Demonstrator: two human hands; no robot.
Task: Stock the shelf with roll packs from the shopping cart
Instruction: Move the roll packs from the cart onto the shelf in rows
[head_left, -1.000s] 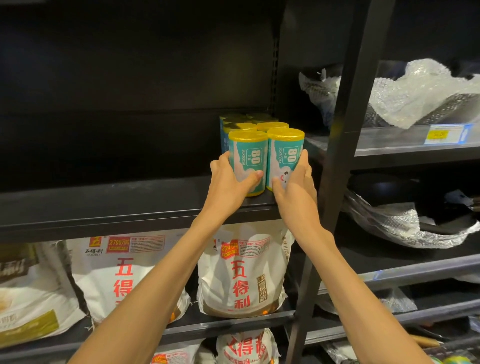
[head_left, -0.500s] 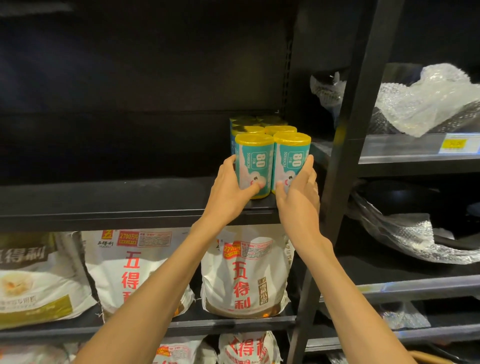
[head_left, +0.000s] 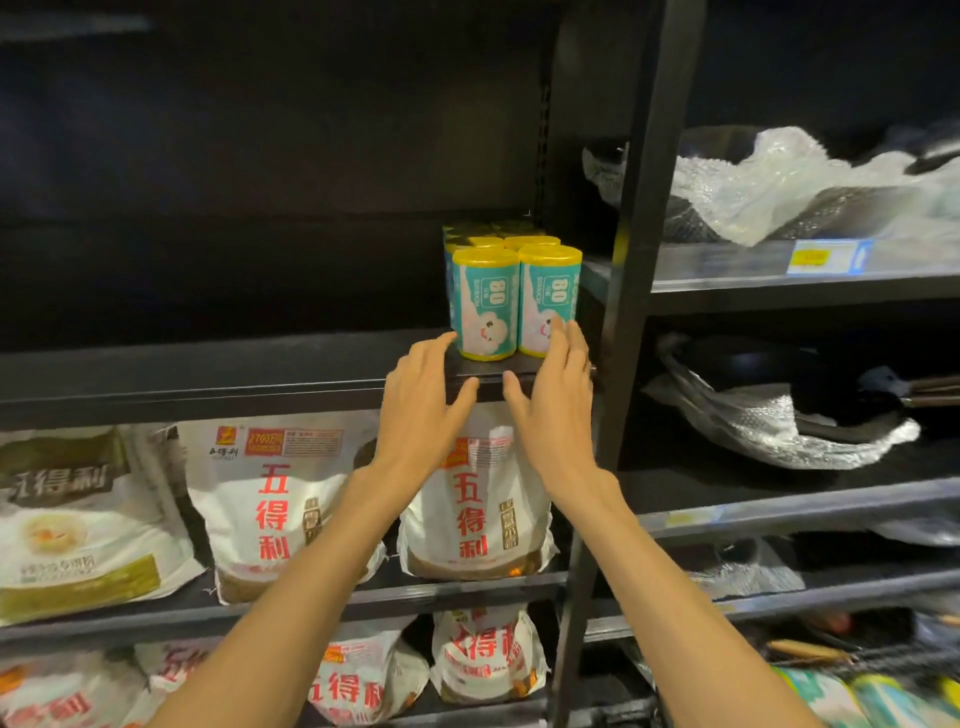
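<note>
Black shelf (head_left: 208, 374) | roll packs (head_left: 511, 296) upright at edge | both hands (head_left: 426, 395) spread, empty, just below packs

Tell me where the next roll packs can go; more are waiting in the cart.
The black shelf is bare from its left end up to the roll packs, open for more. The packs crowd the right end against the black upright post. Both hands, left hand and right hand, are open at the front edge.
</note>
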